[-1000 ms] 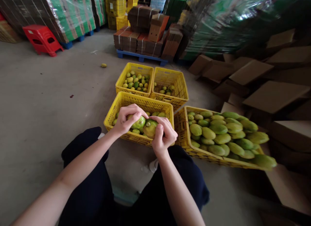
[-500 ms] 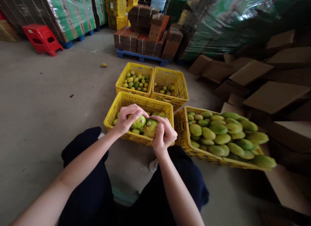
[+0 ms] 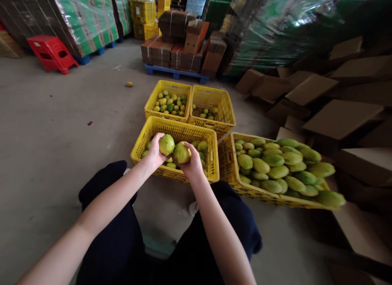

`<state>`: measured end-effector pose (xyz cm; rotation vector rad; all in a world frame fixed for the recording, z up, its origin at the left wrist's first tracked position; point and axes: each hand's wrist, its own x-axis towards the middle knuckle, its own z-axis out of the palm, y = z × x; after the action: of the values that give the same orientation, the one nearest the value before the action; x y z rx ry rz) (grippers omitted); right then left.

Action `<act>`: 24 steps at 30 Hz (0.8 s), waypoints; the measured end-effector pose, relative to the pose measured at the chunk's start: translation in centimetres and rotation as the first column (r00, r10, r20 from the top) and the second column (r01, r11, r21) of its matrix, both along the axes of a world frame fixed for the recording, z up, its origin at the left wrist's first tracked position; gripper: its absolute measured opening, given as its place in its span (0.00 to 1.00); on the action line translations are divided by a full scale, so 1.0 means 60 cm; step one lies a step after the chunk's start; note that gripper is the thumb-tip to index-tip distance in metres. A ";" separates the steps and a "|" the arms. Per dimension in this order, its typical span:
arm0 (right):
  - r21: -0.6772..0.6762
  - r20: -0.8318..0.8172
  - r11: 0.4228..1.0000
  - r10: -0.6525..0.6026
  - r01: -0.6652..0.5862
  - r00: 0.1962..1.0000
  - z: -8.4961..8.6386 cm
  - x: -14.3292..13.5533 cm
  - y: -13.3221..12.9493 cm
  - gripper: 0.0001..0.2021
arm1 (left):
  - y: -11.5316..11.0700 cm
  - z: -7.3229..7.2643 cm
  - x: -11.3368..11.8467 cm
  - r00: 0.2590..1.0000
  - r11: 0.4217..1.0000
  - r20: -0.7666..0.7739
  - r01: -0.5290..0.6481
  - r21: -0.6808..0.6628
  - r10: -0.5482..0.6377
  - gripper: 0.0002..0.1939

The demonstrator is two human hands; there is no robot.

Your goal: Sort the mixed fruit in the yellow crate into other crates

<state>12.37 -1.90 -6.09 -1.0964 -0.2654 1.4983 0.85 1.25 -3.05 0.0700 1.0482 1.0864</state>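
The left hand (image 3: 155,152) held one fruit (image 3: 166,145), the right hand (image 3: 193,161) a second fruit (image 3: 181,153), neither yet set down, above a crate (image 3: 179,130) already holding more fruit (image 3: 202,145).

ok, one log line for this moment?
left hand: holds brighter green fruit | right hand: holds duller green fruit | below both: yellow crate with more fruit

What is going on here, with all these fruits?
A person's left hand holds a bright green fruit and the right hand a duller one, side by side over the front yellow crate. More fruit lies inside it. Two yellow crates with fruit stand behind, and a heaped crate stands to the right.
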 end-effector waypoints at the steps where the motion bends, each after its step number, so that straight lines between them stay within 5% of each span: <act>1: -0.050 -0.052 0.999 0.000 -0.002 0.999 0.010 0.001 -0.002 0.09 | 0.000 0.002 -0.001 1.000 1.000 0.015 0.016 0.012 -0.016 0.08; 9: -0.108 -0.199 0.993 0.028 -0.050 0.980 0.050 0.032 0.010 0.13 | 0.014 0.044 -0.007 0.963 0.987 0.241 0.139 -0.081 -0.116 0.18; 12: -0.010 -0.178 1.000 0.025 -0.027 0.984 0.051 0.055 0.013 0.19 | 0.013 0.049 -0.007 0.951 0.993 0.302 0.087 -0.081 -0.059 0.22; 16: 0.182 -0.098 0.978 -0.082 0.099 0.992 0.055 0.066 0.010 0.14 | 0.010 0.047 -0.003 0.968 0.999 0.251 -0.020 -0.029 0.027 0.21; 20: 0.303 0.028 0.953 -0.005 -0.004 1.000 0.061 0.061 0.003 0.11 | 0.013 0.048 -0.004 0.969 0.997 0.239 -0.075 0.018 0.069 0.19; 24: 0.310 -0.025 0.946 0.105 -0.092 0.994 0.062 0.052 -0.004 0.13 | 0.018 0.048 -0.010 0.975 0.998 0.211 -0.066 -0.008 0.066 0.20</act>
<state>15.49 -2.16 -2.39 -0.8106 -0.5142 1.5054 0.26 2.34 -0.18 -0.0806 0.8647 1.1268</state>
